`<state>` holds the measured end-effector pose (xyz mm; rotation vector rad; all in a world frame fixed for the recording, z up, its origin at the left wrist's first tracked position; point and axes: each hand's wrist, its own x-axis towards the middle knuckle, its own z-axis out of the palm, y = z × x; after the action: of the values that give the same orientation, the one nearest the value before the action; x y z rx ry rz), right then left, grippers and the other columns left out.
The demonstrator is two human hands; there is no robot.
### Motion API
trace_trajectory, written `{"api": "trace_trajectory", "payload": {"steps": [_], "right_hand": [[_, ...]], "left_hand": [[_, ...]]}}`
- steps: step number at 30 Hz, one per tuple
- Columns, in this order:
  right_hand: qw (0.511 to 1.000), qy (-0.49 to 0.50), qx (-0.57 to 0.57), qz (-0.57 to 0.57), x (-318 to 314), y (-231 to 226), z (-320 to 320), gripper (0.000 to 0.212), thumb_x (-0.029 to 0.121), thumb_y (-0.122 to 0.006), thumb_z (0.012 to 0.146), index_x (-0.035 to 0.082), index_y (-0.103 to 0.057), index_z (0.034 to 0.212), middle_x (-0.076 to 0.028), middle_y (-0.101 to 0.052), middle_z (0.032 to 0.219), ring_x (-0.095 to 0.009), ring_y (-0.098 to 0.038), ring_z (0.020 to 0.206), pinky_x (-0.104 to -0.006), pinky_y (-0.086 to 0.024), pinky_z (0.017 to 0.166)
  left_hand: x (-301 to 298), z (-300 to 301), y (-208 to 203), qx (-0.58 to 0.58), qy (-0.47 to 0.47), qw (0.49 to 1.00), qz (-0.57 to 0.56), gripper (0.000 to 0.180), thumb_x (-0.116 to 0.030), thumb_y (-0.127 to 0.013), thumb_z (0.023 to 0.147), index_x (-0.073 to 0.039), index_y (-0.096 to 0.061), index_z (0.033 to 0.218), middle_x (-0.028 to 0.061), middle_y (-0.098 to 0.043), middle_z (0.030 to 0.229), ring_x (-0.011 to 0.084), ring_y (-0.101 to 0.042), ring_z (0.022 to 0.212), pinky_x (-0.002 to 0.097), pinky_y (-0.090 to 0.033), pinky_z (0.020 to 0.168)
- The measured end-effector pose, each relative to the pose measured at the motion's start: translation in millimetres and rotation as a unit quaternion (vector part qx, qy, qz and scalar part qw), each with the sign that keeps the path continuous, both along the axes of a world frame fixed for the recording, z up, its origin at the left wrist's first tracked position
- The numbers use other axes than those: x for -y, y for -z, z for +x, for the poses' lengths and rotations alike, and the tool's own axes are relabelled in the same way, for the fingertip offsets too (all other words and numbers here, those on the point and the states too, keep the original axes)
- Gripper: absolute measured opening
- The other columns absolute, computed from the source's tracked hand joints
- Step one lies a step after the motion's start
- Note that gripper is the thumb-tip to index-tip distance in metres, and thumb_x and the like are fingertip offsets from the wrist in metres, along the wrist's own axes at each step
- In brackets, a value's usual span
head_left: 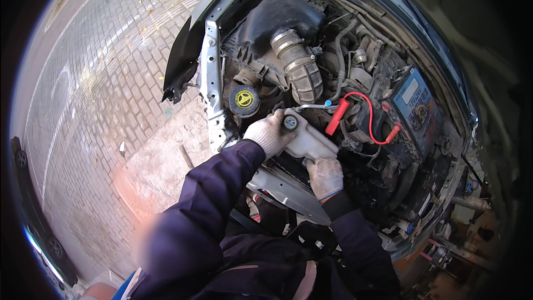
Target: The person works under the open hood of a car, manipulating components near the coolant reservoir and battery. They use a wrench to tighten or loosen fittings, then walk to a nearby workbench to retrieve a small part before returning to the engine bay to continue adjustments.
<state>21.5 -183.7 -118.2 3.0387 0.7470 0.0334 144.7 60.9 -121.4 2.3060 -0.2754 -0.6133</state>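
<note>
A white plastic fluid reservoir (313, 142) with a round black cap (290, 123) sits at the front of the engine bay, between my two gloved hands. My left hand (266, 134) is closed around its left end, beside the cap. At its lower right end, my right hand (325, 176) grips the near edge, fingertips partly hidden. Just beyond the reservoir is a thin metal pipe (311, 106). A red cylindrical handle (337, 116) lies to the right, joined by a red cable (371, 114) to a red clip (393, 133) at the battery.
A black air filter housing (280, 14) with a ribbed intake hose (300, 69) lies beyond my hands. The battery (413, 105) stands at the right. A black cap with a yellow mark (244, 99) is left of my left hand. The metal front frame (291, 197) runs under my forearms.
</note>
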Motion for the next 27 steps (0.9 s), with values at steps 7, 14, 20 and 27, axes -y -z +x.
{"api": "trace_trajectory", "payload": {"steps": [7,14,20,27], "right_hand": [[0.999,0.024,-0.031,-0.003,2,0,-2,0.008,0.019,-0.070,0.090,0.012,-0.071,0.087,-0.011,-0.066,0.081,-0.036,-0.071,0.079,-0.0524,-0.054,0.070],[0.998,0.038,-0.037,-0.031,-1,1,-3,0.009,0.019,-0.069,0.093,0.013,-0.071,0.088,-0.010,-0.066,0.080,-0.036,-0.071,0.081,-0.0524,-0.053,0.071],[0.998,0.051,-0.040,-0.025,-3,-9,-2,0.009,0.019,-0.068,0.094,0.012,-0.072,0.091,-0.010,-0.067,0.080,-0.035,-0.071,0.080,-0.0527,-0.053,0.072],[0.996,0.033,-0.078,-0.020,-1,-12,3,0.010,0.019,-0.069,0.092,0.011,-0.074,0.092,-0.011,-0.069,0.080,-0.036,-0.073,0.078,-0.0526,-0.054,0.070]], "left_hand": [[2,0,1,-0.001,-0.008,1.000,0.000,0.072,-0.054,-0.079,0.098,0.000,-0.057,0.141,0.0279,-0.078,0.123,0.0443,-0.078,0.112,0.0510,-0.064,0.096],[1,1,-1,-0.003,-0.010,1.000,-0.003,0.074,-0.052,-0.079,0.098,0.000,-0.056,0.144,0.0289,-0.077,0.124,0.0455,-0.078,0.113,0.0515,-0.064,0.096],[0,1,-2,-0.002,-0.006,1.000,-0.004,0.075,-0.052,-0.079,0.098,0.001,-0.055,0.145,0.0291,-0.077,0.125,0.0456,-0.078,0.114,0.0518,-0.063,0.096],[3,3,-5,-0.015,-0.004,1.000,0.008,0.075,-0.053,-0.079,0.098,0.001,-0.057,0.144,0.0284,-0.077,0.126,0.0451,-0.077,0.115,0.0512,-0.063,0.097]]}}
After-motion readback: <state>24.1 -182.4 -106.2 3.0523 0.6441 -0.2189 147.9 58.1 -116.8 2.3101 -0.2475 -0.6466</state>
